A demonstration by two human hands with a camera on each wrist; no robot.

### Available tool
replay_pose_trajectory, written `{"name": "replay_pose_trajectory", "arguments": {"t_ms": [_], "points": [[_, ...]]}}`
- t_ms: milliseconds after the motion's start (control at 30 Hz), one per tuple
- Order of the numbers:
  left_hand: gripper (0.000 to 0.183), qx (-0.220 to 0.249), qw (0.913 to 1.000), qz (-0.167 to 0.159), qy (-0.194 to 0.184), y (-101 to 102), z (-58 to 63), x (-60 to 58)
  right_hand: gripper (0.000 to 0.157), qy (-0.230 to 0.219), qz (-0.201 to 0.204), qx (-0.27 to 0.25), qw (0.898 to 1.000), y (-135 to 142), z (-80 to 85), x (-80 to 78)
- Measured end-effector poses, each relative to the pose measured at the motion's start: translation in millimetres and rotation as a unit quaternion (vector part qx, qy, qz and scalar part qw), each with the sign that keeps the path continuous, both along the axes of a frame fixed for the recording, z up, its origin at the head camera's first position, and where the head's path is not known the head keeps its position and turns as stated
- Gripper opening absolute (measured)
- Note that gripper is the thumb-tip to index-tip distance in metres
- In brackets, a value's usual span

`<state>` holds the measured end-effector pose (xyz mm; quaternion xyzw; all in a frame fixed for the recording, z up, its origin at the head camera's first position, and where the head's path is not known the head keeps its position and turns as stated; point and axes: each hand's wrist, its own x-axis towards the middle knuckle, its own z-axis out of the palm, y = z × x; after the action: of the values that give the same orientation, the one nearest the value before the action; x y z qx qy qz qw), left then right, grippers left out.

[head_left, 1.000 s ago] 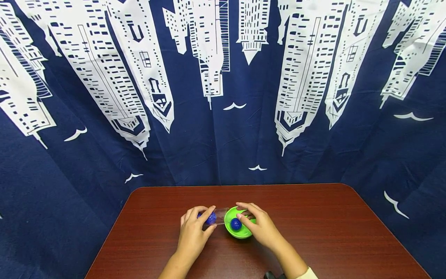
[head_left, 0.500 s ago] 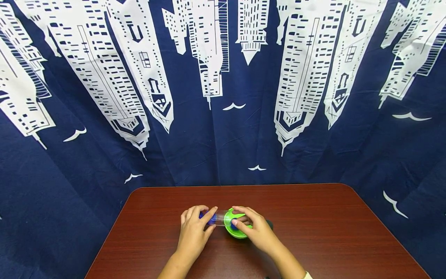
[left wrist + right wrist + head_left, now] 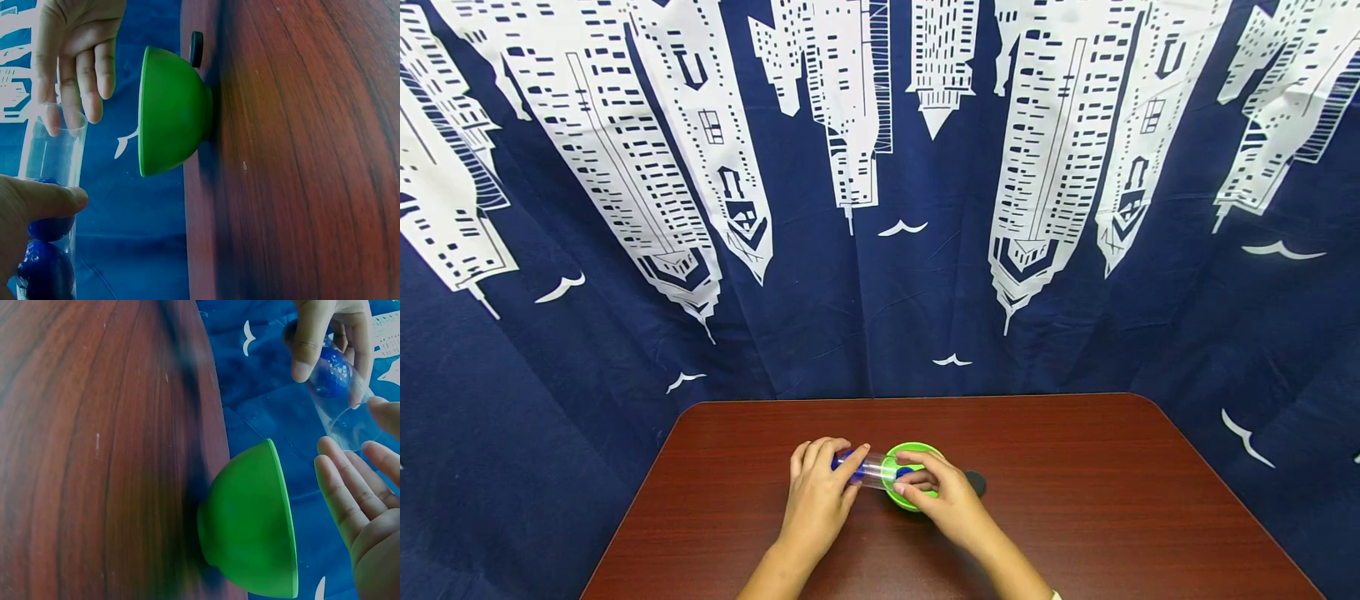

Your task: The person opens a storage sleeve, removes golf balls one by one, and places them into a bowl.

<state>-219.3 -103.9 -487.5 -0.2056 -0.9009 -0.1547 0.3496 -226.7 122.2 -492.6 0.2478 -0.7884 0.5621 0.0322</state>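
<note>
My left hand (image 3: 818,483) grips a clear tube (image 3: 872,472) held nearly level above the table. Two dark blue balls (image 3: 49,269) sit inside it, near the gripping fingers. The tube's open end points right, over the green bowl (image 3: 917,506), as both wrist views show it above the rim. At that end is my right hand (image 3: 951,496), its fingers loosely extended around the mouth with no ball between them. In the left wrist view its fingertips (image 3: 94,111) overlap the tube's rim. A blue ball (image 3: 904,472) shows in the bowl, partly hidden by the right hand.
A small dark round disc (image 3: 975,482) stands on the table just right of the bowl. The brown wooden table (image 3: 1112,500) extends to both sides. A navy curtain (image 3: 925,292) with white building prints hangs behind its far edge.
My right hand has moved left and closer to the tube's mouth, covering more of the bowl. The tube has shifted slightly right, its open end now over the bowl. The dark disc has come into view.
</note>
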Motion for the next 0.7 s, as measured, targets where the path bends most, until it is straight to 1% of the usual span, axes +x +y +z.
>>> {"name": "replay_pose_trajectory", "arguments": {"t_ms": [200,400,500,700], "points": [[0.061,0.001,1.0000,-0.002,0.009,1.1,1.5,0.4,0.046,-0.004,-0.005,-0.005,1.000,0.0,-2.8,0.4],[0.060,-0.004,0.9999,-0.001,0.016,1.6,0.3,0.6,0.047,-0.014,-0.005,-0.015,1.000,0.7,-3.7,1.2],[0.061,-0.002,0.9999,-0.002,0.013,1.6,-0.3,0.8,0.045,-0.015,-0.012,-0.012,1.000,0.5,-4.7,0.9],[0.061,0.003,0.9998,-0.004,0.020,2.1,-0.7,0.7,0.043,-0.015,-0.026,-0.007,1.000,-0.4,-6.1,1.2]]}}
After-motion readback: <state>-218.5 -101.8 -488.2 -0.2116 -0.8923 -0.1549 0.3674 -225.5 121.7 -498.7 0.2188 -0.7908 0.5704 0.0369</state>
